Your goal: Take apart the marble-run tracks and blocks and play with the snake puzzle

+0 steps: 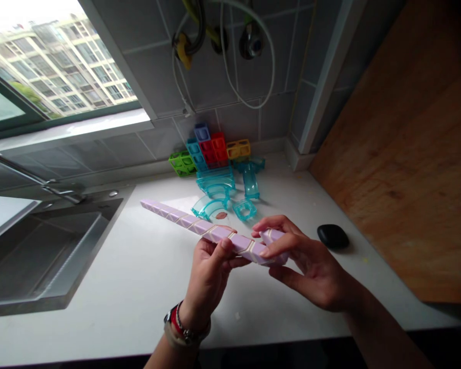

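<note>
A lilac snake puzzle [192, 222], made of wedge segments with pale edges, is held above the white counter. Most of it forms a straight bar slanting up to the far left; its near right end is folded back on itself. My left hand [215, 261] grips the middle of the bar, thumb on top and fingers beneath. At the folded end, my right hand [311, 261] holds the puzzle between thumb and fingers, which partly cover the fold. A watch and a red band [180, 323] circle my left wrist.
Clear turquoise track pieces [215, 179] and red blocks [214, 148] with green, blue and yellow ones stand by the tiled wall. A black rounded object [333, 236] lies right, before a wooden board [403, 154]. A steel sink [67, 287] is left, below a window.
</note>
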Demonstrator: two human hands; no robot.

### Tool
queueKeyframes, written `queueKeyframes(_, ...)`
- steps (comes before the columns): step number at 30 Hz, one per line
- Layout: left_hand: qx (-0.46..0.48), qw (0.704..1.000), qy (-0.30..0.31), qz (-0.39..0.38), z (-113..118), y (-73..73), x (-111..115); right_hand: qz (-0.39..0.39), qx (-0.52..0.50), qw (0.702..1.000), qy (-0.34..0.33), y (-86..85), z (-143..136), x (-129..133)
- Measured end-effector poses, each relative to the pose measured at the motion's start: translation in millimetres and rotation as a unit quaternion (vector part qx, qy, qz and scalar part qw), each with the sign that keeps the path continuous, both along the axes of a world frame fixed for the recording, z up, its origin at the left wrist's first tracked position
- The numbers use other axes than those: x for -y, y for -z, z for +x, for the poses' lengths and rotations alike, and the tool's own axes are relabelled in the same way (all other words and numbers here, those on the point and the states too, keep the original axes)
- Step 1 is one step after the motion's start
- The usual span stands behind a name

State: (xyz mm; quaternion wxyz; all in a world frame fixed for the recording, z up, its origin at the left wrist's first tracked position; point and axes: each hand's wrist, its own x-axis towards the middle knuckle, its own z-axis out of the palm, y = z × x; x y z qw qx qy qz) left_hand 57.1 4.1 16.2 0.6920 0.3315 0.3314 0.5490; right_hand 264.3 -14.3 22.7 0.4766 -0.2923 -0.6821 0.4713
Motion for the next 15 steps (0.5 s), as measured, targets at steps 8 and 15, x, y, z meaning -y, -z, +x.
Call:
queueKeyframes(8,0.015,0.997,0.064,0.026,-1.3,-3.5,1.9,-0.029,-0.046,0.998,0.008,5.0,-9.8,-3.3)
queueKeyframes(15,0.004,0.995,0.083,0.055,-3.2,-4.2,0.9,0.037,0.017,0.998,0.048,1.1,-13.6,-0.6)
